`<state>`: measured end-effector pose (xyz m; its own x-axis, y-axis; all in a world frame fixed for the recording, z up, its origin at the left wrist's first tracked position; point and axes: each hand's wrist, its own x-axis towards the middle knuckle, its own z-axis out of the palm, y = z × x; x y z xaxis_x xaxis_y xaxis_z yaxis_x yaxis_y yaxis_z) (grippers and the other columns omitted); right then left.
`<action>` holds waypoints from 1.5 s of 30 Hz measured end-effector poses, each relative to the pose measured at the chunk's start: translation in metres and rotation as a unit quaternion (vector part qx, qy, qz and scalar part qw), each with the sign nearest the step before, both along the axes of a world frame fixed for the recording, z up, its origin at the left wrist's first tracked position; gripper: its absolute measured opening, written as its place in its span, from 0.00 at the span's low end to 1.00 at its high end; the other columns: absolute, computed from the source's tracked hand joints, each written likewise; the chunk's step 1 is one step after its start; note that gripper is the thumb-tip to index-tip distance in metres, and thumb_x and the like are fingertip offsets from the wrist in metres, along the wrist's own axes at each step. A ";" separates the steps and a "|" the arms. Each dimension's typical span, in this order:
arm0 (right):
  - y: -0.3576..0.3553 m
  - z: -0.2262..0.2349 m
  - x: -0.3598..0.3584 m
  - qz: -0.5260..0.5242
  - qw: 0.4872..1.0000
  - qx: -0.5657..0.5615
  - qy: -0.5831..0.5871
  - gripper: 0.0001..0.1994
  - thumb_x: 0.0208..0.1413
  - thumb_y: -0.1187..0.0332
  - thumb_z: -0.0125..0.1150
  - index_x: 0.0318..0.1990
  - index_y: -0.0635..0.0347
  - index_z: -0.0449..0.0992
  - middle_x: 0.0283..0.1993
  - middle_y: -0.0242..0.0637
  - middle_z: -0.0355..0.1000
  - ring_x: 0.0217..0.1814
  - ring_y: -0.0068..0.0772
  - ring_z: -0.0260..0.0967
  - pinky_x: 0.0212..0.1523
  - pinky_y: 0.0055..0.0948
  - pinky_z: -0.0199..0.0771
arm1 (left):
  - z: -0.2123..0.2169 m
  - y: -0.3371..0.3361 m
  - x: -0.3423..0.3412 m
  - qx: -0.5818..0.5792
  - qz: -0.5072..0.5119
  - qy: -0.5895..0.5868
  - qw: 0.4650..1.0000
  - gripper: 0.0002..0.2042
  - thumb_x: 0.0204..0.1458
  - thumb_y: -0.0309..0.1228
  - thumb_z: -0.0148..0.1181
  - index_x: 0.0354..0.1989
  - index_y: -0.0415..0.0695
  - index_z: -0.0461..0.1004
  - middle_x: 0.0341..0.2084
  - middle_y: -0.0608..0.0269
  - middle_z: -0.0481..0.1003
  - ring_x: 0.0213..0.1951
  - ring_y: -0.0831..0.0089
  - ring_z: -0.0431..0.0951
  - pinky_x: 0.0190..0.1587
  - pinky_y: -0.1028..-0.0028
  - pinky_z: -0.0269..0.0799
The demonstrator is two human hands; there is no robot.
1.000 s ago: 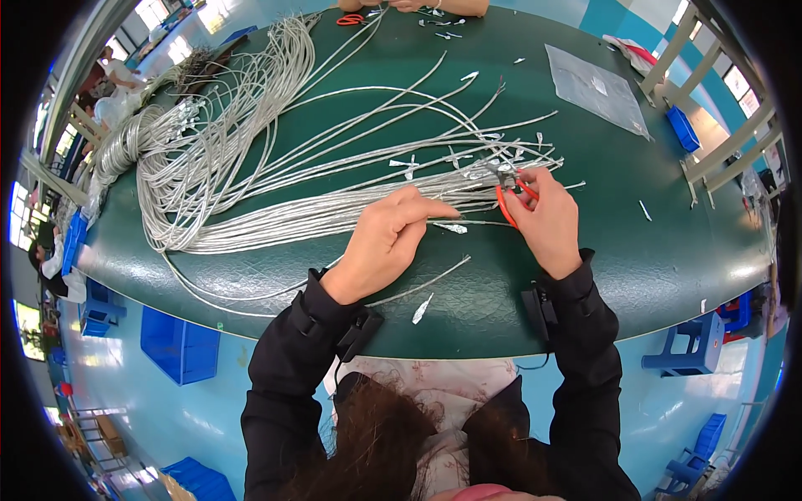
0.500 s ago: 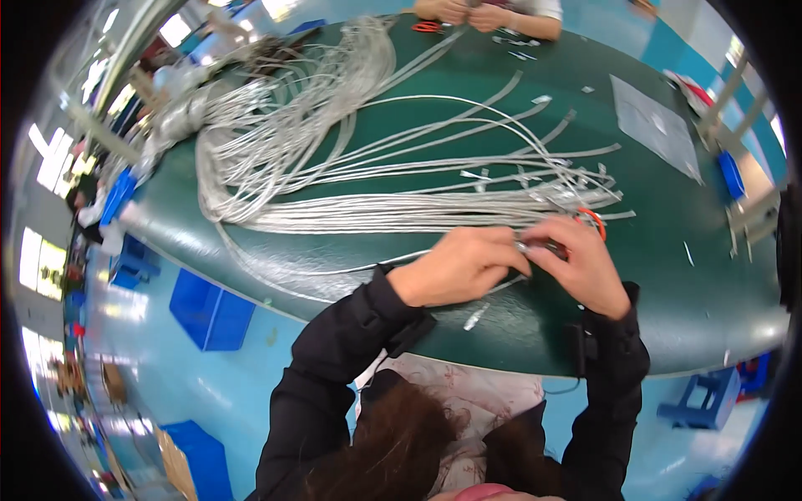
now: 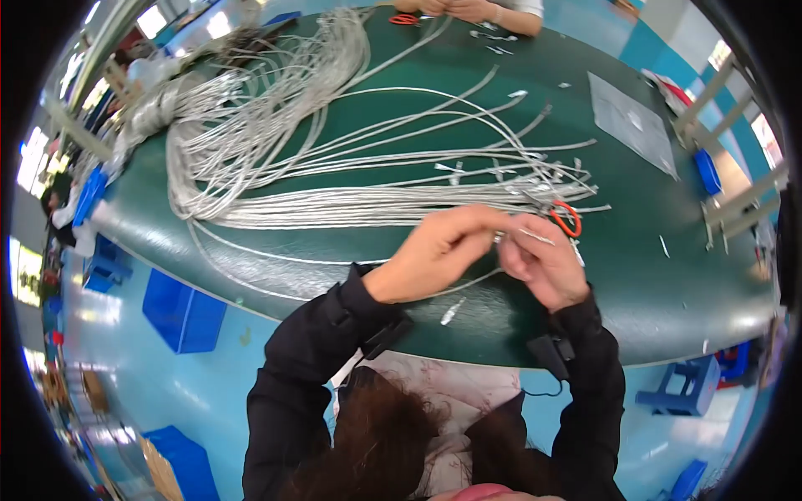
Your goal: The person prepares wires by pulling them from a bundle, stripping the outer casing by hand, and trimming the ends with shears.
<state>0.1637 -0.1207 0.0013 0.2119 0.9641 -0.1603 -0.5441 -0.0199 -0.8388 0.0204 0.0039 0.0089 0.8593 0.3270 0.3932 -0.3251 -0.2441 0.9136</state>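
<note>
Thin grey cable (image 3: pixel 468 288), pinched near its end between the left hand (image 3: pixel 439 255) and the right hand (image 3: pixel 543 263), held just above the near edge of the green bench (image 3: pixel 635 275). Probably light and limp: sagging in a loose curve below the left hand, trailing away to that hand's left across the bench top. Smooth sheath, likely a little slippery, so best gripped close to the worked end, where the short length stays stiff enough to steer; farther back, only floppy slack. Left hand closed, fingertips pressed together on the cable end. Right hand closed too, fingers curled round the cable tip and what looks like a small metal piece, too small to tell for sure; orange-handled scissors (image 3: pixel 566 219) looped at the far side of that hand, touching or hooked on a finger, cannot tell which. Just beyond both hands, a flat row of cut cable lengths (image 3: pixel 401 213) with pale tags at their ends near the right hand. Farther out, beyond and to the left of the left hand, a big tangled cable bundle (image 3: pixel 251 125), heavy as a mass and prone to snagging if pulled. Well beyond the right hand, a grey sheet (image 3: pixel 631 125). At the far rim, another person's hands (image 3: pixel 472 8). Below the bench, left of the left arm, a blue bin (image 3: pixel 184 311).
</note>
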 end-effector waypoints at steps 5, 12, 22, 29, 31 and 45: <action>0.022 -0.018 -0.025 -0.091 0.992 0.030 0.086 0.08 0.60 0.69 0.49 0.41 0.64 0.69 0.24 0.30 0.66 0.21 0.17 0.58 0.18 0.17 0.55 | -0.017 -0.005 0.005 -0.095 0.129 0.024 0.987 0.11 0.54 0.18 0.49 0.45 0.39 0.68 0.24 0.65 0.71 0.28 0.82 0.71 0.30 0.82 0.65; 0.014 -0.018 -0.008 -0.099 0.917 -0.076 -0.379 0.13 0.61 0.65 0.50 0.48 0.63 0.69 0.40 0.35 0.73 0.37 0.19 0.68 0.31 0.16 0.64 | -0.030 0.002 0.008 0.179 0.302 -0.009 0.936 0.13 0.52 0.17 0.52 0.46 0.40 0.66 0.29 0.55 0.75 0.30 0.62 0.77 0.30 0.72 0.70; 0.022 -0.008 -0.023 -0.147 0.980 0.118 -0.067 0.16 0.61 0.65 0.51 0.53 0.61 0.68 0.52 0.34 0.68 0.49 0.23 0.65 0.42 0.22 0.64 | -0.025 0.003 0.006 0.227 0.272 -0.047 0.934 0.14 0.51 0.17 0.54 0.47 0.39 0.66 0.31 0.59 0.77 0.31 0.67 0.79 0.31 0.75 0.72; 0.022 -0.033 -0.021 -0.205 0.934 0.064 -0.286 0.09 0.60 0.71 0.52 0.44 0.63 0.74 0.38 0.30 0.72 0.37 0.17 0.66 0.36 0.18 0.63 | -0.024 -0.004 0.008 0.199 0.256 -0.018 0.946 0.12 0.53 0.19 0.54 0.46 0.38 0.66 0.30 0.60 0.77 0.29 0.74 0.78 0.31 0.78 0.71; 0.021 -0.024 -0.022 -0.225 0.923 0.073 -0.304 0.06 0.59 0.72 0.54 0.39 0.64 0.75 0.33 0.28 0.72 0.33 0.15 0.64 0.33 0.17 0.63 | -0.020 -0.009 0.008 0.119 0.228 0.013 0.966 0.11 0.54 0.20 0.53 0.45 0.38 0.66 0.29 0.62 0.76 0.28 0.77 0.76 0.31 0.79 0.70; 0.015 -0.019 -0.032 -0.049 0.930 0.041 -0.363 0.07 0.60 0.70 0.52 0.33 0.63 0.73 0.24 0.29 0.68 0.23 0.14 0.61 0.24 0.17 0.59 | -0.015 0.003 -0.004 -0.121 0.037 0.022 0.992 0.07 0.58 0.26 0.51 0.39 0.37 0.74 0.39 0.59 0.73 0.34 0.78 0.73 0.31 0.81 0.67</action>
<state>0.1314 -0.1053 -0.0177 0.3231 0.9371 0.1323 0.1694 0.0803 -0.9823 0.0169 0.0067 -0.0065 0.8438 0.4709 0.2575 -0.2724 -0.0377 0.9615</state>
